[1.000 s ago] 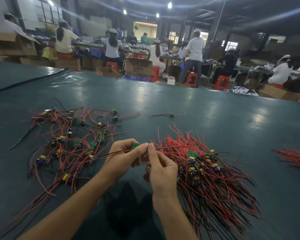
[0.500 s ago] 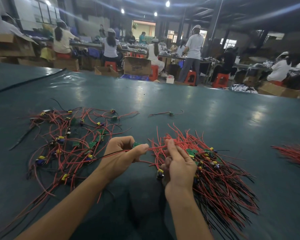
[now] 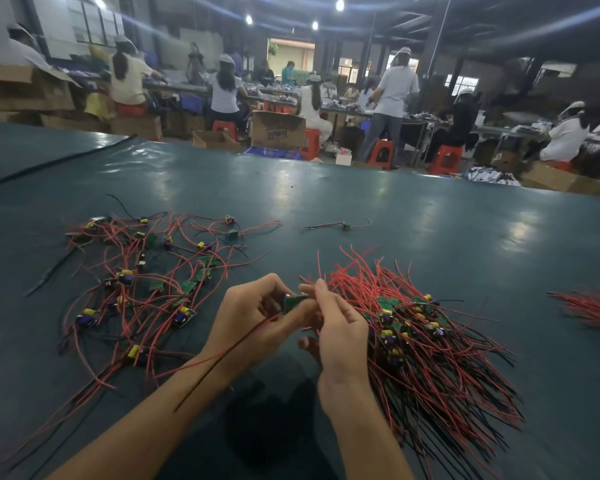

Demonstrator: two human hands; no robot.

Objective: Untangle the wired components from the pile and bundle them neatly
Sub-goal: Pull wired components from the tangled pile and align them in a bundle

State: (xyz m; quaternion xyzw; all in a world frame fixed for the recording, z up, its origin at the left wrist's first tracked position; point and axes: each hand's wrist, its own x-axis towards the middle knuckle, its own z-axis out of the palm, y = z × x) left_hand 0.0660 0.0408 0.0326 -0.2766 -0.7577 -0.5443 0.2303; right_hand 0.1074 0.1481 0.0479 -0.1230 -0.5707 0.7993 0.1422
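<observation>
Now both grips meet low over the desk [image 3: 413, 216] with one board [image 3: 293, 303] between them. The left grip [image 3: 253, 320] is clamped on the board, fingers curled round its left side. The right grip [image 3: 340, 327] pinches thumb to index at the board's right edge, likely on its red wire, but the fingers hide the exact contact. The board's leads [image 3: 222, 364], one red and one black, trail near-left across the left forearm.

Key relation: the bundle [image 3: 430, 362] lies right of the board, just beside the right grip, so that grip is nearer. Its long axis runs far-left to near-right, boards stacked mid-length. The held leads point near-left, across that axis. Judged next need: swing the leads round to match before laying the piece on.

The pile [image 3: 146, 282] sits left of the left grip, loose and tangled, so much of the task looks undone. A stray piece [image 3: 343, 225] lies alone farther back.

Against half a second ago: the right grip was out to the right then, drawing a red wire toward the bundle with a clear gap to the left grip. Now it is back at the board and the gap is closed. The leads ran nearly level to the left then; now they drop over the forearm. Pile, bundle and stray look unmoved.
</observation>
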